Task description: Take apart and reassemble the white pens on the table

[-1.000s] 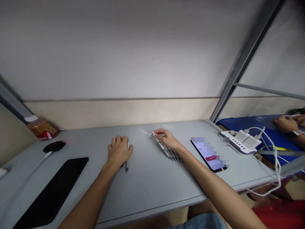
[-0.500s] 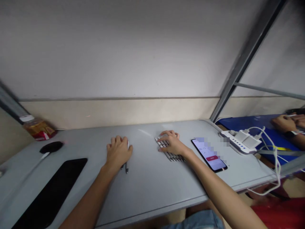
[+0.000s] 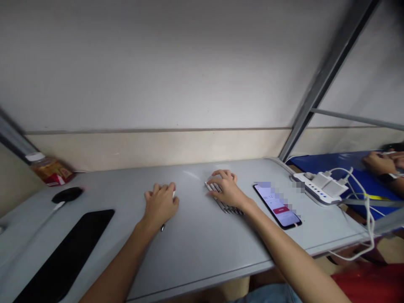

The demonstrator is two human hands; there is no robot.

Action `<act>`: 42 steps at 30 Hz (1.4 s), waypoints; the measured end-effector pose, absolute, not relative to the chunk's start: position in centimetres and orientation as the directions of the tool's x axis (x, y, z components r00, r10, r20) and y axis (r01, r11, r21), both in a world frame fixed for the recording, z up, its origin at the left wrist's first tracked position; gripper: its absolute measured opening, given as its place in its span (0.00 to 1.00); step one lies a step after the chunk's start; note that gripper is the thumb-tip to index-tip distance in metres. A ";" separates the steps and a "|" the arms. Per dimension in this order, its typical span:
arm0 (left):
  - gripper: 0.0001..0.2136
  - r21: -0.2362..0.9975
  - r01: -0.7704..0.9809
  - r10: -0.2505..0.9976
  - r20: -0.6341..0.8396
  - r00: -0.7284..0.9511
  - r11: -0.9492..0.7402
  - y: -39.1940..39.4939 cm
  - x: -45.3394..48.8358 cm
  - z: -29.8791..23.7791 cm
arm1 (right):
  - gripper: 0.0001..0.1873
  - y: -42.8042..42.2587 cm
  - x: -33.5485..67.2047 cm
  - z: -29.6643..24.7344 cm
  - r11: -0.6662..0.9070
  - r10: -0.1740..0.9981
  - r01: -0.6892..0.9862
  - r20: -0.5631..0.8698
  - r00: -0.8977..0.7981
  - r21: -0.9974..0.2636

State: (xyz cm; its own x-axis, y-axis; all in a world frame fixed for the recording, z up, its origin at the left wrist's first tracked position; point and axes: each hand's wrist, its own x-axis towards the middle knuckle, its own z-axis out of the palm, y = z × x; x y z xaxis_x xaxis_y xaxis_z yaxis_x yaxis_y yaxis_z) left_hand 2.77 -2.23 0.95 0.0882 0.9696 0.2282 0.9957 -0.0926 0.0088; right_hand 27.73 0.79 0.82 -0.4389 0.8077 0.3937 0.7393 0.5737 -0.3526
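On the left of the grey table, my left hand is curled palm down over a pen. A dark, shiny tip shows below the palm, and a white end shows between thumb and forefinger. The rest is hidden, so I cannot tell whether more than one is under it. To the right, several silver pens lie side by side in a slanted row. Over the row rests my right hand, its bent fingers spread apart, with thumb and forefinger by the row's left side.
A lit phone lies right of the pens, near a white power strip with plugs and cables. At left are a black slab-like object, a black oval item and a bottle. Another person's hands are at far right.
My left hand has shifted slightly right; only one pen tip shows below it where two showed before. My right hand has stayed over the row, its thumb a little higher.
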 end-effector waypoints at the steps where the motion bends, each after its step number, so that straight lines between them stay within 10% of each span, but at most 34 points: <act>1: 0.08 0.025 0.994 0.968 0.228 0.101 -0.109 -2.1 2.8 0.9 | 0.15 0.6 27.6 0.9 0.576 0.805 0.736 0.406 -0.433 -0.356; 13: 0.06 0.652 0.585 0.874 0.313 0.373 -0.483 -2.9 6.1 1.1 | 0.15 -0.4 25.7 1.5 0.628 0.742 0.435 0.327 -0.586 -0.645; 27: 0.12 0.098 0.802 0.750 0.435 0.498 -0.589 -2.3 4.5 1.4 | 0.24 1.0 27.0 1.3 -0.048 0.824 0.110 -0.102 -0.557 -0.993; 36: 0.11 0.347 0.804 0.859 0.368 0.356 -0.482 -1.8 3.9 0.5 | 0.15 -0.3 26.6 2.5 0.627 0.757 0.368 0.426 -0.495 -0.686; 42: 0.14 0.340 0.797 0.850 0.371 0.375 -0.500 -1.7 4.0 0.6 | 0.15 0.2 26.4 1.5 0.583 0.801 0.437 0.393 -0.453 -0.685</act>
